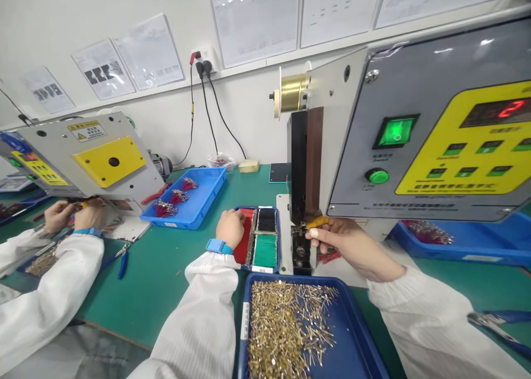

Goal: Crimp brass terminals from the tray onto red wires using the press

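My left hand (230,228) rests on the red wires (243,238) in a black-framed blue tray (262,208) that also holds black and green wires; its fingertips are hidden. My right hand (332,240) pinches short yellow wires (317,222) and holds their ends at the die (301,245) of a bench crimping machine (431,124). A brass terminal reel (292,91) sits high on the machine. Just below my hands, a blue tray (357,335) holds a heap of loose brass pins (286,326).
At the left, a co-worker's hands (74,214) work at a second crimping machine (87,155). Nearby are a blue tray (186,196) of red-wired bundles and blue-handled pliers (120,263). Another blue tray (456,240) sits behind the right machine; more pliers (498,326) lie at lower right.
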The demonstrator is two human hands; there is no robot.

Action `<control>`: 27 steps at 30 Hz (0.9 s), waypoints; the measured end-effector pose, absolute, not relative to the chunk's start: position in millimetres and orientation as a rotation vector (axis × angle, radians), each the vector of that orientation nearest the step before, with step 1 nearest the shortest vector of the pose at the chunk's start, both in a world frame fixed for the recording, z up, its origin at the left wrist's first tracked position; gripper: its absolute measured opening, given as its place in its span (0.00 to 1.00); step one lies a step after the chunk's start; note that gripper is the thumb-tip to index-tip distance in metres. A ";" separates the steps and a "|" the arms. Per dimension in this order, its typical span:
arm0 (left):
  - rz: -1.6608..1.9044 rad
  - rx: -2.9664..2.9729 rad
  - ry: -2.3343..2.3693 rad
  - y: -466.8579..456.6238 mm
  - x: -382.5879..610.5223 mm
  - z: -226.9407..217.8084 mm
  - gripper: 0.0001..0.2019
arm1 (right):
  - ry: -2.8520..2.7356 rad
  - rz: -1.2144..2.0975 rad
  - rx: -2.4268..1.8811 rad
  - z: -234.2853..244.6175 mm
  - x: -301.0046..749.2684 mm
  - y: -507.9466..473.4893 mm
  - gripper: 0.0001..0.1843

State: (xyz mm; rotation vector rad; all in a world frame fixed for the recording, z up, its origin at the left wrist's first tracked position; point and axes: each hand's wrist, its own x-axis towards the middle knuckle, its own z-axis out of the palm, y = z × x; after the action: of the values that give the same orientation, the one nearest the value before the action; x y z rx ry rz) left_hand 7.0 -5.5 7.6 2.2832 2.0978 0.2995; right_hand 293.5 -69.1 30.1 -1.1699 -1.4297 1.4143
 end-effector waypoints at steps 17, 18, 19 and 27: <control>0.411 2.325 2.094 -12.7 24.9 11.4 0.12 | -1.405 1.292 -1.109 24.9 283.7 -69.3 0.17; 0.415 2.349 2.052 -14.7 30.2 11.6 0.12 | -1.417 1.286 -1.113 25.8 283.6 -69.7 0.17; 0.410 2.374 1.999 -17.1 35.7 11.6 0.12 | -1.431 1.278 -1.118 26.8 283.4 -70.1 0.16; 0.296 2.519 1.736 -33.9 60.8 13.3 0.13 | -1.480 1.233 -1.138 27.0 282.0 -70.1 0.17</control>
State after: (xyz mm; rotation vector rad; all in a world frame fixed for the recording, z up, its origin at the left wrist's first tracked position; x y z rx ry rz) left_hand 60.8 -33.9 13.3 2.5192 1.7357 0.2959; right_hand 282.0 -70.1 27.0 -1.1376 -1.4798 1.2332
